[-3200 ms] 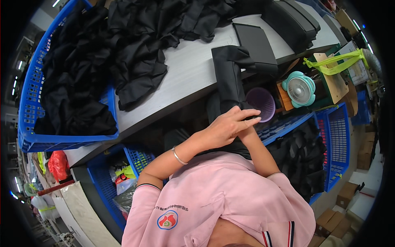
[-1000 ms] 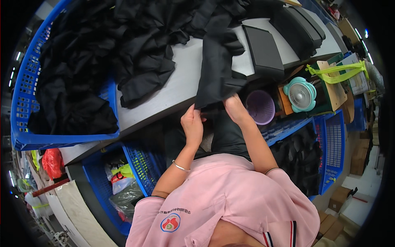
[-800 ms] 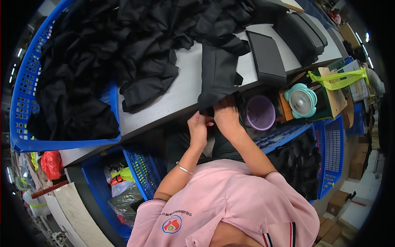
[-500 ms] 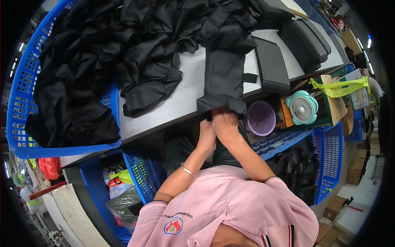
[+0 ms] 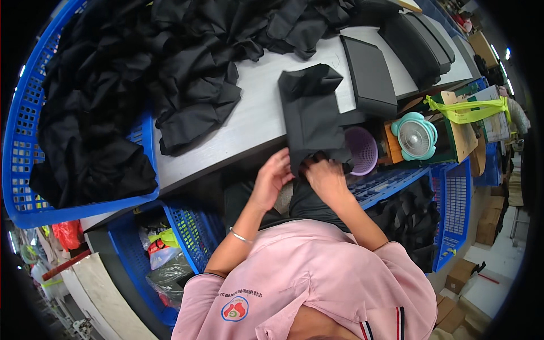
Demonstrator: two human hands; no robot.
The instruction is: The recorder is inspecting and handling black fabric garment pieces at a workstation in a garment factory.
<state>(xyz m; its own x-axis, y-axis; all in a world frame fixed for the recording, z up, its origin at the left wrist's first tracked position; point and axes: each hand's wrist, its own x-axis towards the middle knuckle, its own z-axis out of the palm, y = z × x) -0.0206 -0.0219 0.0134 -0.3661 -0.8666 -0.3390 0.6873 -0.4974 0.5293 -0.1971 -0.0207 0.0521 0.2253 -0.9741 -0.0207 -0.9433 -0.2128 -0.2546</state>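
Observation:
A black fabric piece (image 5: 314, 116) hangs over the table's front edge, its far end lying on the grey tabletop. Its near end is in my right hand (image 5: 326, 180), whose fingers curl round bunched cloth. Beside the piece's lower left edge, my left hand (image 5: 274, 177) has its fingers apart and holds nothing; its fingertips come close to the cloth. A purple mesh basket (image 5: 362, 151) stands just right of the piece, partly covered by it.
A large blue crate (image 5: 85, 212) overflows with crumpled black fabric (image 5: 102, 107) at left. Black folded stacks (image 5: 368, 76) lie at the table's right. Past the purple basket stands a teal fan (image 5: 416, 136). Blue crates (image 5: 453, 209) flank my legs.
The fabric piece has been drawn toward me, away from the heap, and its far end now shows. My left hand has parted from my right and moved slightly left, its fingers spreading.

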